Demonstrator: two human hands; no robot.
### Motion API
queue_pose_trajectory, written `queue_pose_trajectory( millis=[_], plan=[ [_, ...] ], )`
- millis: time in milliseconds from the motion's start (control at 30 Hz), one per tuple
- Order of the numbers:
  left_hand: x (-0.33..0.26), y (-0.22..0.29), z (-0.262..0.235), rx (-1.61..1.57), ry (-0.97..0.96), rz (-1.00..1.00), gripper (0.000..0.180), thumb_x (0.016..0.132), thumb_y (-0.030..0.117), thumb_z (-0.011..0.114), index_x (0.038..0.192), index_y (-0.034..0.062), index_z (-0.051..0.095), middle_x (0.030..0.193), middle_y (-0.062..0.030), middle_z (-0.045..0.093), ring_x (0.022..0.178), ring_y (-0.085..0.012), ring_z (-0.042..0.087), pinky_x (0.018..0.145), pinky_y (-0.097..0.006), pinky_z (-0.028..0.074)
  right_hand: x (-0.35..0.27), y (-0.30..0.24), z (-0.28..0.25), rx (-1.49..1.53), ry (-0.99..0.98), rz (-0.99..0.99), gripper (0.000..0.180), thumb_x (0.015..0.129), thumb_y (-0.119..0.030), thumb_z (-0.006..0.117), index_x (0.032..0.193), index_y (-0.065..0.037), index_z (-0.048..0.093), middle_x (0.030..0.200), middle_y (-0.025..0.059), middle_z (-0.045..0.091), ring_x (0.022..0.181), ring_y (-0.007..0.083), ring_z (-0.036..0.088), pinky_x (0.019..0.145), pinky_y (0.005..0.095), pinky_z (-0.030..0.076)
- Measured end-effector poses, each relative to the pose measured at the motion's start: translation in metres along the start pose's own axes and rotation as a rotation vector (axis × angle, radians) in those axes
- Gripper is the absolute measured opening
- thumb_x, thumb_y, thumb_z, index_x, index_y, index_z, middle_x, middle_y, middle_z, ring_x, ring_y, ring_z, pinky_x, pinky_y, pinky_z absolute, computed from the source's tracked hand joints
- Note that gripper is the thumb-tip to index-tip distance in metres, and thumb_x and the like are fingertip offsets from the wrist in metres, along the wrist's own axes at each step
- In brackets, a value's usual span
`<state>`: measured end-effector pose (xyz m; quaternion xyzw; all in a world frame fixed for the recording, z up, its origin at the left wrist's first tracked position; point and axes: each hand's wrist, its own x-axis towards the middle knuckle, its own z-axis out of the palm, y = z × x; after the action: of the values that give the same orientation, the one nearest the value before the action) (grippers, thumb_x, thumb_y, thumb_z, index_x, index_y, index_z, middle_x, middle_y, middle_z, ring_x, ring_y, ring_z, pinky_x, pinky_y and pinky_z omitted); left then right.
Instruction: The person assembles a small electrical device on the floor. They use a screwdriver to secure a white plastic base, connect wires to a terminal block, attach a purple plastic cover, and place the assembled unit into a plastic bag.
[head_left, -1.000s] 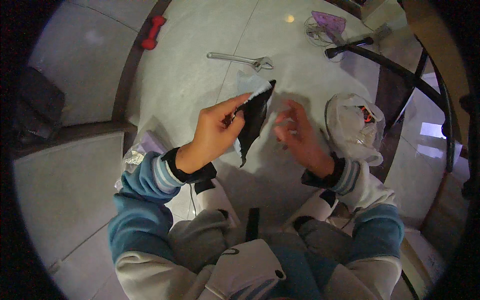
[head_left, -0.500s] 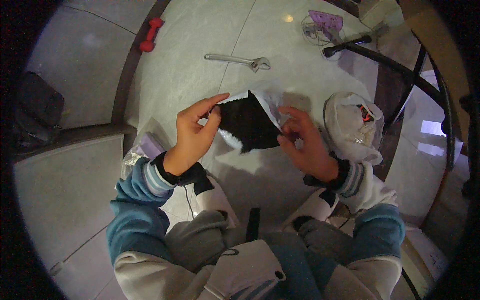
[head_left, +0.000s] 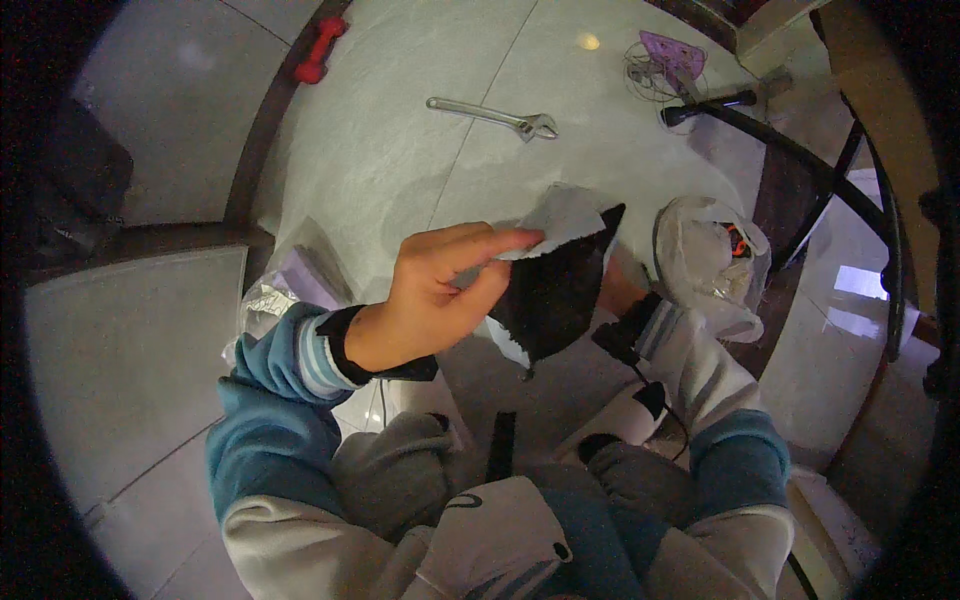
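A black sheet with a white backing (head_left: 552,285) is held up above the lap, at centre. Its upper edge is pinched between thumb and fingers of the left hand (head_left: 440,290). The right hand (head_left: 617,292) is mostly hidden behind the sheet; its grip cannot be told. A crumpled plastic bag (head_left: 712,262) lies just right. An adjustable wrench (head_left: 492,116) and a red dumbbell (head_left: 319,48) are seen farther off on the floor.

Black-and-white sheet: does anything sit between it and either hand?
Nothing visible does. The left hand pinches the sheet directly at its top edge; the right hand is mostly hidden behind the sheet, so its contact cannot be told.
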<state>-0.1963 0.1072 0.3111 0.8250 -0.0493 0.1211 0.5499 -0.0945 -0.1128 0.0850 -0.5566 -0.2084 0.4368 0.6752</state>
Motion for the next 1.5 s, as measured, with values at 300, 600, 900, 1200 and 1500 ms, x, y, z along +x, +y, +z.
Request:
queue_pose_trajectory(
  millis=[300, 600, 900, 1200, 1500],
  plan=[
    [0.0, 0.005, -0.004, 0.047, -0.082, 0.223, 0.033, 0.068, -0.009, 0.049, 0.098, -0.0062, 0.063, 0.077, -0.0149, 0.062, 0.06, -0.0237, 0.058, 0.055, -0.03, 0.045, 0.025, -0.019, -0.015, 0.886, 0.119, 0.288, 0.034, 0.091, -0.022, 0.043, 0.115, -0.001, 0.054, 0.112, 0.0074, 0.06, 0.101, 0.0199, 0.056, 0.09, 0.0363, 0.044],
    [0.003, -0.007, -0.001, 0.083, 0.025, 0.365, 0.031, 0.068, -0.009, 0.052, 0.096, -0.0028, 0.063, 0.075, -0.013, 0.059, 0.06, -0.0229, 0.057, 0.054, -0.031, 0.045, 0.035, -0.053, -0.028, -0.18, 0.224, 0.063, 0.024, 0.091, -0.011, 0.044, 0.107, 0.001, 0.056, 0.102, 0.0078, 0.062, 0.091, 0.021, 0.06, 0.085, 0.0313, 0.047],
    [-0.034, -0.141, -0.009, -0.084, 0.374, -0.394, 0.017, 0.08, -0.001, 0.054, 0.095, -0.0019, 0.06, 0.081, -0.0072, 0.061, 0.074, -0.0121, 0.057, 0.066, -0.026, 0.049, 0.017, -0.1, -0.069, 0.056, 0.434, 0.011, 0.013, 0.087, -0.013, 0.057, 0.096, -0.004, 0.059, 0.087, -0.0007, 0.058, 0.08, 0.009, 0.053, 0.075, 0.0219, 0.042],
    [-0.031, -0.21, 0.002, 0.244, 0.338, -0.208, 0.043, 0.06, -0.017, 0.056, 0.095, 0.0073, 0.067, 0.086, -0.0081, 0.056, 0.086, -0.0215, 0.055, 0.076, -0.028, 0.045, 0.014, -0.114, -0.045, -0.307, 0.394, -0.083, 0.023, 0.087, -0.013, 0.058, 0.106, -0.002, 0.063, 0.092, 0.0008, 0.062, 0.085, 0.0082, 0.054, 0.078, 0.0201, 0.041],
    [-0.032, -0.24, -0.001, 0.182, 0.311, -0.442, 0.037, 0.067, -0.008, 0.06, 0.1, 0.0083, 0.067, 0.089, -0.0089, 0.064, 0.084, -0.0196, 0.06, 0.076, -0.026, 0.047, 0.017, -0.088, -0.056, -0.437, 0.334, -0.128, 0.03, 0.087, -0.016, 0.058, 0.113, -0.002, 0.058, 0.111, 0.008, 0.061, 0.103, 0.0154, 0.055, 0.088, 0.028, 0.043]
  ],
)
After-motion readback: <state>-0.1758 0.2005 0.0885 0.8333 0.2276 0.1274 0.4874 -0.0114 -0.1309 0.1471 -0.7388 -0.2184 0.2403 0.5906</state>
